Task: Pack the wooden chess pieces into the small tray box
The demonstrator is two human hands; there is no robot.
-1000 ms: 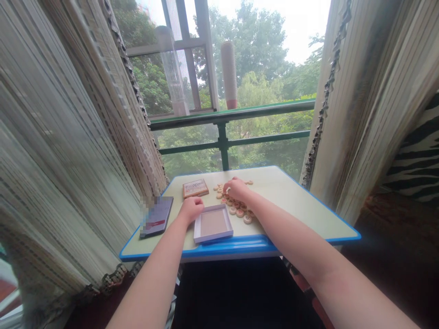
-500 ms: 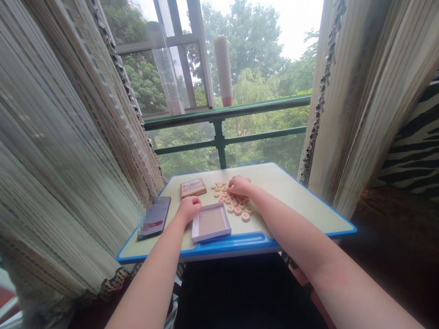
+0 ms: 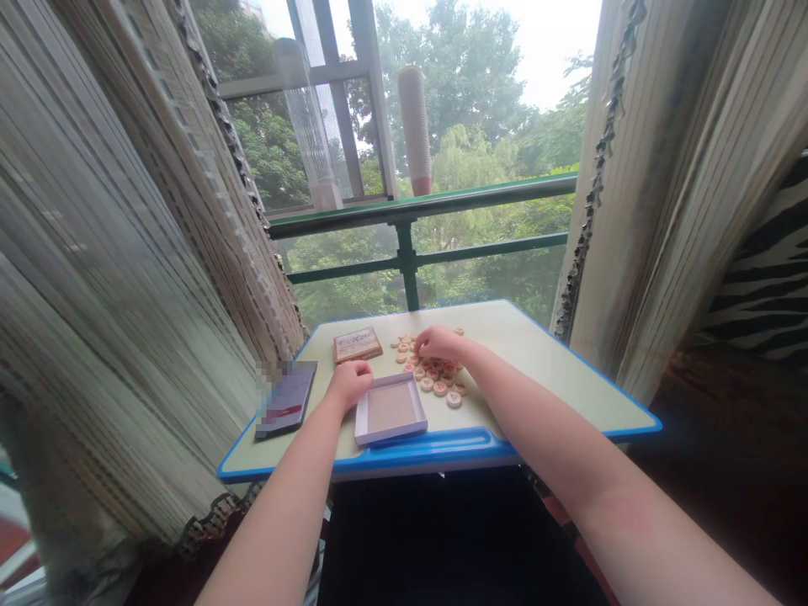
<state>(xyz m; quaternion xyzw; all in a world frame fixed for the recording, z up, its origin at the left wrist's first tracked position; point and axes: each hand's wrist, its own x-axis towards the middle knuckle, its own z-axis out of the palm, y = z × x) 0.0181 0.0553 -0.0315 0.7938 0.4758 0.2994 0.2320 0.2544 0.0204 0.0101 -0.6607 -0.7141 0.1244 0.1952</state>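
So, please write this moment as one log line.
left hand: closed, beside empty tray | right hand: on wooden discs

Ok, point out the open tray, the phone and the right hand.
open tray (image 3: 390, 410), head view, bare inner floor.
phone (image 3: 287, 397), head view, middle of screen.
right hand (image 3: 438, 343), head view, back of hand.

Both arms bare, both lying stretched fwd & converging toward centre. L forearm (image 3: 296, 497) is angling up from lower left, wrist approx straight; left hand (image 3: 353, 383) is sitting curled in a loose fist, knuckles up, thumb tucked on inner side. R forearm (image 3: 543, 446) is running diagonally from lower right, wrist bending slightly down; right hand (image 3: 438, 342) is sitting farther fwd than the left, palm down, fingers curling under w/ tips hidden, so grip can't be judged
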